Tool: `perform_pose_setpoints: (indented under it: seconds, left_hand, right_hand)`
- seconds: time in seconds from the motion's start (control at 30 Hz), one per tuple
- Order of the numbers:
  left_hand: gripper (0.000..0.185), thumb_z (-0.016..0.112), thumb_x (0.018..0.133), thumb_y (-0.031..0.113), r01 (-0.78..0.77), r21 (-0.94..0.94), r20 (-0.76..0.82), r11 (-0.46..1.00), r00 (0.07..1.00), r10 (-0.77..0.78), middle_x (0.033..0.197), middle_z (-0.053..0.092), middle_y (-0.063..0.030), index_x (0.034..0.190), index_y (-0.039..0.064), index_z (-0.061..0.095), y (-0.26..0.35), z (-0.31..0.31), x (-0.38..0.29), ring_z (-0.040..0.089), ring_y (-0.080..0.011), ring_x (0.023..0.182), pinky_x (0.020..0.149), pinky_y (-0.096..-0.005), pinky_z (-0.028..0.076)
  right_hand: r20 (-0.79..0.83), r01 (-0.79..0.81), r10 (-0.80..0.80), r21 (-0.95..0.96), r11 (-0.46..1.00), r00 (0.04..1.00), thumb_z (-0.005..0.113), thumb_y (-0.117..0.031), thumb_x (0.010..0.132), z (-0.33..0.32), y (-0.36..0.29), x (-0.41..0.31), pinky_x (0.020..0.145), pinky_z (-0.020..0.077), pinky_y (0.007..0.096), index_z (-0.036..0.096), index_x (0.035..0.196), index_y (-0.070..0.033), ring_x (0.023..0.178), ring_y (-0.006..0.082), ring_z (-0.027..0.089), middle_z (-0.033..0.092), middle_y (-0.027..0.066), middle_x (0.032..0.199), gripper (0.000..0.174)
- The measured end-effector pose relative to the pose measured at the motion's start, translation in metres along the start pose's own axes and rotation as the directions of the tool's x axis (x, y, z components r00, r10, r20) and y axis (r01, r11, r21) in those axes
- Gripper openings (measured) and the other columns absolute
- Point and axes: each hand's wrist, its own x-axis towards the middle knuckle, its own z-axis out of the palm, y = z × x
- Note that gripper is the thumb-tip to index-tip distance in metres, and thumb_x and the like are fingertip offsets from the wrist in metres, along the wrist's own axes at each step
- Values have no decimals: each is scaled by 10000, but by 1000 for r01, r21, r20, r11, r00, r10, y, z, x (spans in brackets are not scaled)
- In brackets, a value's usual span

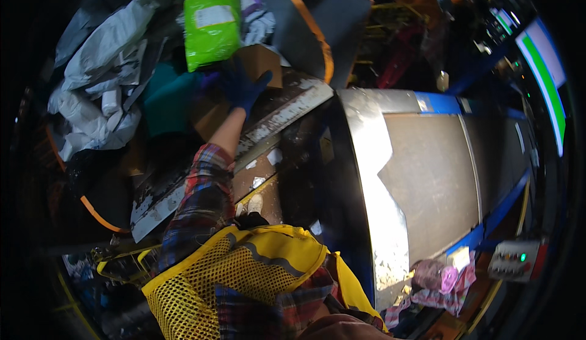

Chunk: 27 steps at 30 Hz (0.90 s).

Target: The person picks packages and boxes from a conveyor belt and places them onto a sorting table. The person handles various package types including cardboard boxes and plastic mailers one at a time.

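Observation:
My left hand (240,86), in a dark blue glove, reaches forward over a heap of parcels. Its thumb is spread to the right, across the face of a small brown cardboard box (263,65); whether it presses on the box I cannot tell. Just beyond the fingers lies a bright green plastic mailer bag (211,31) with a white label. To the hand's left is a teal parcel (167,99), and below the hand sits another brown cardboard box (211,119), partly hidden by my forearm. My right hand is out of view.
White plastic bags (107,51) pile up at left. A worn metal edge (284,111) borders the heap. On the right runs a conveyor belt (430,179) with a shiny metal end plate (380,193). A control box (517,260) with buttons stands beside it.

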Motion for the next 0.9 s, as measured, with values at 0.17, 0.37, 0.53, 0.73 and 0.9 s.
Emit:
perform_pose_setpoints:
  seconds: [0.17,0.37,0.53,0.73,0.9]
  left_hand:
    - [1214,730,732,745,148,-176,153,973,981,-121,1602,316,-314,1576,-16,304,-24,27,32,299,-467,1492,1221,-533,260]
    - [616,829,780,202,-584,-304,-3,753,791,612,1445,508,-210,1361,157,628,-45,-31,-86,530,-409,1284,1059,-559,440]
    - [424,786,827,224,-814,-412,-22,409,458,889,1295,651,-61,1245,196,716,-56,-102,-156,624,-281,1171,1012,-474,507]
    - [487,816,847,239,-638,-598,45,486,578,815,1371,630,-96,1285,77,679,-41,-120,-158,618,-337,1212,1044,-478,479]
    - [814,844,830,363,-182,-465,-161,867,980,120,1445,528,-264,1448,-26,484,-59,-92,-58,509,-420,1343,1149,-495,396]
  right_hand:
    - [382,-29,-153,430,902,911,691,-113,994,11,-172,70,1095,453,352,505,1446,64,1273,250,561,604,184,1384,520]
    - [112,149,-410,820,552,905,515,-179,1078,80,-373,173,901,538,393,389,1527,-21,1110,277,601,573,153,1301,492]
    - [426,-245,-361,859,450,830,680,-255,1014,157,-414,207,959,545,328,386,1527,-77,1121,190,641,617,89,1320,618]
    - [657,-575,-360,754,317,663,696,-228,1002,167,-393,214,1016,519,365,379,1534,-122,1238,236,600,581,92,1384,628]
    - [525,-439,-456,851,287,719,708,-172,955,133,-375,206,1068,498,396,449,1502,-69,1252,265,611,604,120,1389,614]
